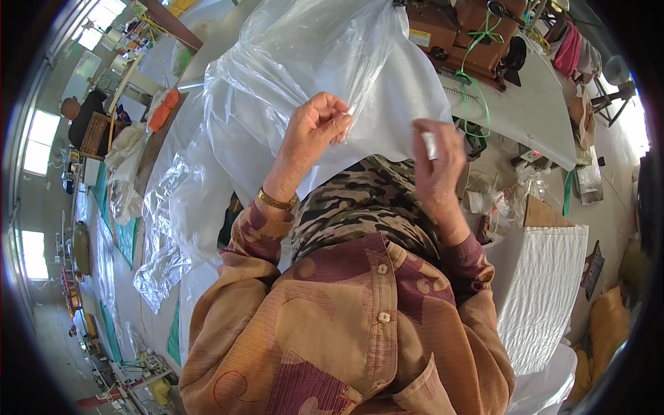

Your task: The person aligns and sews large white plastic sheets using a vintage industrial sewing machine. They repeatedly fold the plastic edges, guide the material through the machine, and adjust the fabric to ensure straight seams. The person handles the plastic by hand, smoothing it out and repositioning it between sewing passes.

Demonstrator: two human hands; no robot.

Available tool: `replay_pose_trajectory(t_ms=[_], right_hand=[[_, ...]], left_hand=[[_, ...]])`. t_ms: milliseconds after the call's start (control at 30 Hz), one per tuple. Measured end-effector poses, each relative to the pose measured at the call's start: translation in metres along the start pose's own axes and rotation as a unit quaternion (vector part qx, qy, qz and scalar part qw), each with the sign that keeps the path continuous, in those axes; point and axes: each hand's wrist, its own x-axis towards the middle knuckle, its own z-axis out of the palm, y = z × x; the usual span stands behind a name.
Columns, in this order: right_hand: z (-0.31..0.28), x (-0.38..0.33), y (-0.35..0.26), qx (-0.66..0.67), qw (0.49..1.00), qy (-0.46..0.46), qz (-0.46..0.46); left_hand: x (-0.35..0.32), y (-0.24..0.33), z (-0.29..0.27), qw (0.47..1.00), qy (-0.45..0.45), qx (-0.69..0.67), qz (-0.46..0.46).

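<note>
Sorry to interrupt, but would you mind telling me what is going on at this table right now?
A person in a brown patterned shirt is holding up a large clear plastic bag with both hands. The left hand is closed on the bag's lower edge, and the right hand pinches that edge a little further along. The bag drapes back over the long white table. A stack of white quilted fabric sits at the person's right.

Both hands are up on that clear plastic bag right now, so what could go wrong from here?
1. The left hand pinches only the edge of the bag, and the right hand grips near another edge; the slick film might slip out of either pinch.
2. The bag is large and hangs loose over the table, so it could snag on the sewing machine and green cord behind it.
</note>
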Motion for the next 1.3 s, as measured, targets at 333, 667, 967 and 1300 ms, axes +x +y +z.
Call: replay_pose_trajectory(t_ms=[333,667,967,1300], right_hand=[[0.067,-0.009,-0.063,0.447,0.807,-0.274,0.271],[-0.025,-0.018,-0.019,0.585,0.714,-0.307,0.232],[-0.019,-0.032,0.017,0.503,0.769,-0.295,0.263],[-0.026,-0.013,0.000,0.400,0.871,-0.283,0.018]], left_hand=[[0.012,0.026,0.013,0.995,-0.070,0.070,-0.014],[0.006,0.046,-0.013,0.861,-0.083,0.417,0.281],[-0.015,0.008,-0.022,0.896,-0.128,0.421,0.064],[-0.017,0.033,0.034,0.916,-0.147,0.337,0.160]])
